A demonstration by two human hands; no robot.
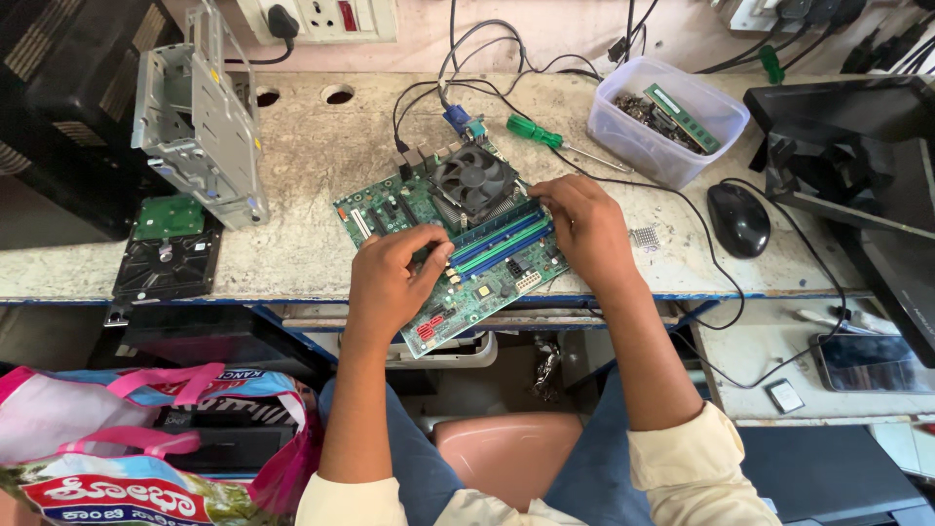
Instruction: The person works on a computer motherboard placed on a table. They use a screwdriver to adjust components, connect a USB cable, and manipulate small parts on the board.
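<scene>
Both hands pinched at the memory slots [502,241] on the green board [458,248] at the bench's front edge, left hand [394,282] and right hand [582,226], so pressing evenly seemed needed next.

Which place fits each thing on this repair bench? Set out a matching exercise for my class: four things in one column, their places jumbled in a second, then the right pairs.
Things
1. motherboard
2. green-handled screwdriver
3. black mouse
4. hard drive

Places
A. right of the board, beside the black monitor
B. near the bench's left front edge, below the metal drive cage
C. under the left hand and right hand
D. behind the board, left of the clear plastic tub

Pairs: 1-C, 2-D, 3-A, 4-B
</scene>
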